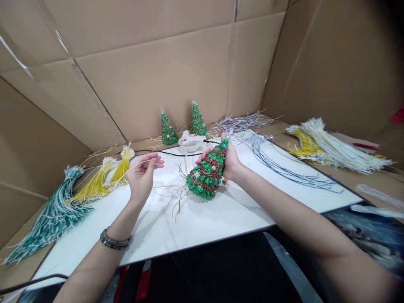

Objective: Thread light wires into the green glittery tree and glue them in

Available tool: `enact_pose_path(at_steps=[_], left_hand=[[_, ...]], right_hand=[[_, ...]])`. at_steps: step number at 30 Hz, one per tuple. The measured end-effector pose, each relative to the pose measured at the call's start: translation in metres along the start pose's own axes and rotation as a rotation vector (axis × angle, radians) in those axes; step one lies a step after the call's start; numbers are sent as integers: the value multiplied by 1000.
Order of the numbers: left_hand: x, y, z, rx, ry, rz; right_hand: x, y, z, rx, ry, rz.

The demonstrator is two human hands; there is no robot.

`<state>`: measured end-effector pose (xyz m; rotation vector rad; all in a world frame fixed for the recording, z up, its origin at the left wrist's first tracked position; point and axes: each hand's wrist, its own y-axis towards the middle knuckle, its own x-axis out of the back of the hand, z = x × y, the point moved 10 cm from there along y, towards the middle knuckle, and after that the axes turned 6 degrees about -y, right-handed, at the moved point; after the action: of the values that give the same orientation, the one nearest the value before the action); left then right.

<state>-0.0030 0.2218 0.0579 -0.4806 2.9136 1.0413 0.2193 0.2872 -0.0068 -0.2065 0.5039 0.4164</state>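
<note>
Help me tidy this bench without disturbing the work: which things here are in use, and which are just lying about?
In use:
- tree ornament, held tilted in the right hand
- thin pale strand, pinched in the left hand

Lying about:
- two small trees by the cardboard wall
- yellow bundles
- green-and-white bundle
- cream bundle
- loose grey wires
</note>
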Motion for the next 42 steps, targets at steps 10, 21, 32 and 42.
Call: enact_pose_path(at_steps=[10, 21, 32, 42], left_hand=[[-6, -4, 23, 173, -184, 20], [-8, -7, 41, 304, -258, 27], [-23, -20, 45, 390, -260, 98], [-84, -70, -24, 67, -273, 506]], right_hand=[[-2, -3, 0, -26, 15, 4], [-3, -2, 0, -4, 22, 26], [-6, -7, 1, -35, 42, -27], [-4, -3, 2, 17, 22, -17]])
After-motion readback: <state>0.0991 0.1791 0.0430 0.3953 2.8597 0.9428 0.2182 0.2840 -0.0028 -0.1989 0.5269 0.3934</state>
